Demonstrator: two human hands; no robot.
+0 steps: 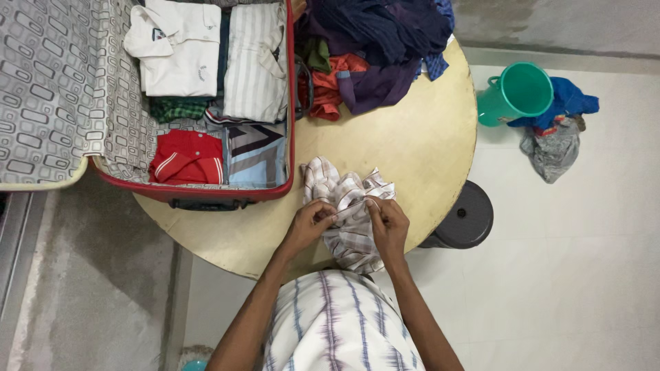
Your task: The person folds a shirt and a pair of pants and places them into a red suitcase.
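A crumpled white shirt with brown checks (347, 206) lies on the near edge of a round wooden table (419, 144). My left hand (309, 223) pinches the shirt's cloth from the left. My right hand (388, 223) grips the same fold from the right, the two hands nearly touching. An open red suitcase (206, 196) lies to the left on the table, with folded clothes in it: a white polo shirt (179, 48), a striped shirt (258, 62), a red shirt (187, 158) and a patterned piece (254, 154).
A heap of dark blue, purple and orange clothes (371, 48) fills the table's far side. A dark stool (467, 216) stands under the table's right edge. On the white floor to the right sit a green bucket (519, 93) and a blue and grey bundle (557, 130).
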